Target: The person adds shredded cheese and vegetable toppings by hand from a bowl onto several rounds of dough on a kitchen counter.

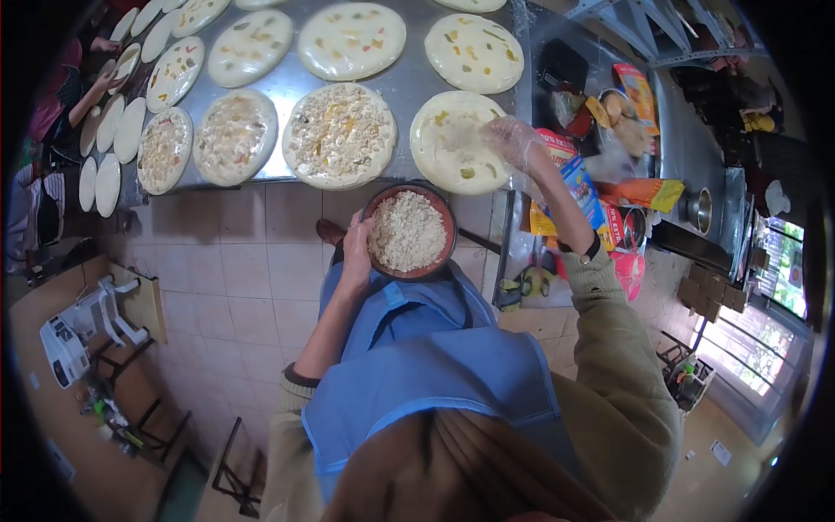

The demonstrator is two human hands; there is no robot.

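So right now I'm holding the brown bowl (409, 233) of shredded cheese (406, 230) against my blue apron (435, 365) with my left hand (355, 252), fingers wrapped round the rim on its left side, and my right hand (515, 143), in a clear plastic glove, is hovering over the pizza base (459, 142) at the right end of the near row on the steel table (409, 83). The fingers are loosely curled and pointing down at it; can't really tell whether there's still cheese pinched in there. This base is only getting a thin patch so far, with a few bits of topping showing, while the pizza next to it (339, 135) is already fully covered, so I reckon I'm working along the row, sprinkling. Next move, I'd say: dip back into the bowl for another handful and spread it evenly out to the edges, keeping it off the table. Snack packets (578, 187) are piled just to the right, so I'm watching my elbow.
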